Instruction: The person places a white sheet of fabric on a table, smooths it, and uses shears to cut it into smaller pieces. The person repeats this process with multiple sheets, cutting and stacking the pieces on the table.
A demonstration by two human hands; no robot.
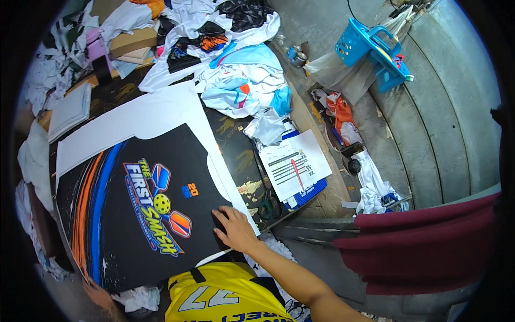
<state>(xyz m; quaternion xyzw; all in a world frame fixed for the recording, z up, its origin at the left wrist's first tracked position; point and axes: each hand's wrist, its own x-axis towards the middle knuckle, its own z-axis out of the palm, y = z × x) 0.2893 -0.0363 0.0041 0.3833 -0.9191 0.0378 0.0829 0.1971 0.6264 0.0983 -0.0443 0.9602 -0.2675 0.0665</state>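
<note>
A black shirt panel [123, 214] with a colourful paddle-and-ball print and orange and blue streaks lies spread over white sheet material [161, 110]. My right hand [235, 228] rests on the panel's right edge, open, with its fingers apart and slightly bent. At the near left corner, my left hand [99, 296] has its fingers closed at the panel's edge; part of that hand is dim and hard to make out. Dark-handled scissors [266, 206] lie on the table to the right of my right hand.
Printed papers [295, 166] sit on a blue pack [311, 192] at the table's right side. Piled white and light-blue cloth [247, 80] covers the back. A blue basket [370, 51] stands beyond, and a maroon cloth [424, 241] hangs at right.
</note>
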